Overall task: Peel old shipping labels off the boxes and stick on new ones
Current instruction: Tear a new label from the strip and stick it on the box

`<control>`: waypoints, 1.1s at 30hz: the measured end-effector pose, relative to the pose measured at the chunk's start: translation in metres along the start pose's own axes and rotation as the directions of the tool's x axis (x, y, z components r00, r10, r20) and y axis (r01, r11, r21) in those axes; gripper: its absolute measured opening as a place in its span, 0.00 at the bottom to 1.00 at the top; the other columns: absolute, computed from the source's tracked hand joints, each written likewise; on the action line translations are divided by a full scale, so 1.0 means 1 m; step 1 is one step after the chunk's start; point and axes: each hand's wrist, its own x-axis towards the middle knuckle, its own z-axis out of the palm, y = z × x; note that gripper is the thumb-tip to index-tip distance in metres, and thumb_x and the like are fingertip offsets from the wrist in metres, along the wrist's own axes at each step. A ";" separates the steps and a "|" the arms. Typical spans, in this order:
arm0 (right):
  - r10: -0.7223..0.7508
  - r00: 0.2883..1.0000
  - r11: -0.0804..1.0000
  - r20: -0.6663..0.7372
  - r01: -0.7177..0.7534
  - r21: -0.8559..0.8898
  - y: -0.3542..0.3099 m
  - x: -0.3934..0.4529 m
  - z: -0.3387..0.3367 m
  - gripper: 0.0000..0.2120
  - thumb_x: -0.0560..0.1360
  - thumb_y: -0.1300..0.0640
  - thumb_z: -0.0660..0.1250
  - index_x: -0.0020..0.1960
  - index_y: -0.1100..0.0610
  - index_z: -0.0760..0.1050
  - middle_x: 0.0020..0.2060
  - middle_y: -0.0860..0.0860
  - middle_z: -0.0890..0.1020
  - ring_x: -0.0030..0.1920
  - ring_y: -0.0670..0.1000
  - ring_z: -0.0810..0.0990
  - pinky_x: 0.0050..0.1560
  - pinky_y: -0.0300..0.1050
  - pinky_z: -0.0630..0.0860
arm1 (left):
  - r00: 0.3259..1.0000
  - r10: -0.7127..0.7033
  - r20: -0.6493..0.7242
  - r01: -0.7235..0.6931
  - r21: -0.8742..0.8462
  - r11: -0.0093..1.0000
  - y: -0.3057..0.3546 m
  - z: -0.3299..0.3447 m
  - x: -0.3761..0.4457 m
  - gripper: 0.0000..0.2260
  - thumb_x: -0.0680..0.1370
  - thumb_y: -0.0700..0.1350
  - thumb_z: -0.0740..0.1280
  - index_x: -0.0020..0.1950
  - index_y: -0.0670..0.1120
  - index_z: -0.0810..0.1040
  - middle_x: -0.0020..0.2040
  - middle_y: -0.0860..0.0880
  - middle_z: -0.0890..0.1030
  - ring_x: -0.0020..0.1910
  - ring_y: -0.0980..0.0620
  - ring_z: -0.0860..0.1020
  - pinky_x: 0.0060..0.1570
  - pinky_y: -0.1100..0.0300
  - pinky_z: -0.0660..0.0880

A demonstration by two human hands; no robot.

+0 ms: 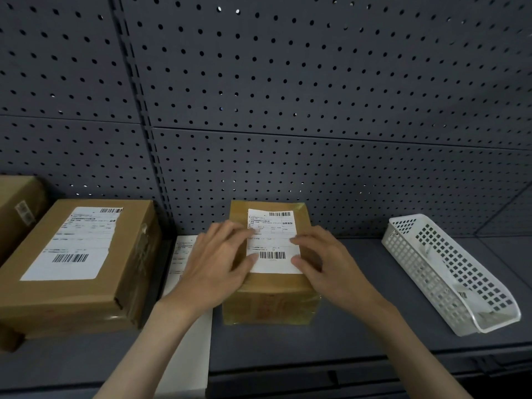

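Observation:
A small tape-wrapped cardboard box (270, 300) stands on the grey shelf in the middle. A white shipping label (273, 240) with barcodes lies flat on its top. My left hand (218, 266) rests on the box's left side, its straight fingertips touching the label's left edge. From the right, my right hand (325, 263) presses its fingertips onto the label's right edge. A larger box (77, 269) with its own white label (77, 243) sits to the left.
A white sheet of labels (187, 341) lies on the shelf between the two boxes, partly under my left arm. A white perforated plastic basket (449, 272) stands at the right. Another box (17, 208) is at the far left. Grey pegboard (288, 96) backs the shelf.

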 end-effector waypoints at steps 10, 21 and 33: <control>-0.125 0.972 0.954 0.200 0.173 -0.246 -0.003 0.003 0.003 0.21 0.87 0.49 0.52 0.79 0.50 0.64 0.79 0.42 0.63 0.78 0.36 0.55 0.78 0.34 0.48 | 0.969 0.159 0.191 -0.167 0.029 0.986 0.002 0.008 -0.003 0.23 0.86 0.56 0.46 0.81 0.52 0.55 0.81 0.57 0.53 0.77 0.66 0.46 0.74 0.70 0.38; -0.115 0.968 0.956 0.224 0.169 -0.241 -0.006 0.036 0.003 0.24 0.85 0.48 0.56 0.79 0.55 0.64 0.80 0.47 0.63 0.80 0.43 0.55 0.81 0.42 0.50 | 0.975 0.163 0.153 -0.170 0.029 0.985 0.001 0.004 0.031 0.25 0.84 0.56 0.51 0.79 0.46 0.64 0.79 0.51 0.63 0.78 0.56 0.59 0.77 0.61 0.51; -0.104 0.941 0.926 0.321 0.210 -0.315 0.019 0.039 -0.016 0.30 0.84 0.40 0.53 0.82 0.51 0.55 0.81 0.43 0.54 0.80 0.38 0.48 0.80 0.38 0.43 | 0.944 0.201 0.262 -0.227 0.074 0.971 -0.022 -0.011 0.035 0.30 0.82 0.64 0.55 0.81 0.53 0.57 0.81 0.58 0.55 0.78 0.63 0.51 0.70 0.69 0.43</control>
